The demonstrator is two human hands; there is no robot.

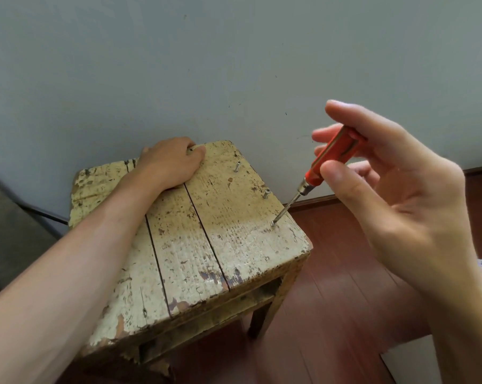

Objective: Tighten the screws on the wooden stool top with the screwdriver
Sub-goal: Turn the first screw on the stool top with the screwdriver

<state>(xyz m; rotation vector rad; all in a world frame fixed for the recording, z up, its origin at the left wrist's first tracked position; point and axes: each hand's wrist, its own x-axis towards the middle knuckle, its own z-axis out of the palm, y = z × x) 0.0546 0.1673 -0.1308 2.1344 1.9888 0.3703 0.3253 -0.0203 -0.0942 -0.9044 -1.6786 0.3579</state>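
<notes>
Not much to see on the person tbh: a bare left hand (169,162) and a bare right hand (400,195), each on a bare forearm, skin showing right out to the frame edges. The right palm's creases are easy to make out.

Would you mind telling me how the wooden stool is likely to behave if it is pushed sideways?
The stool looks rigid: thick planks on a solid frame. It probably slides rather than tips on the smooth wooden floor, which may be why the left hand grips its far edge. Its flaking paint likely sheds when rubbed.
</notes>
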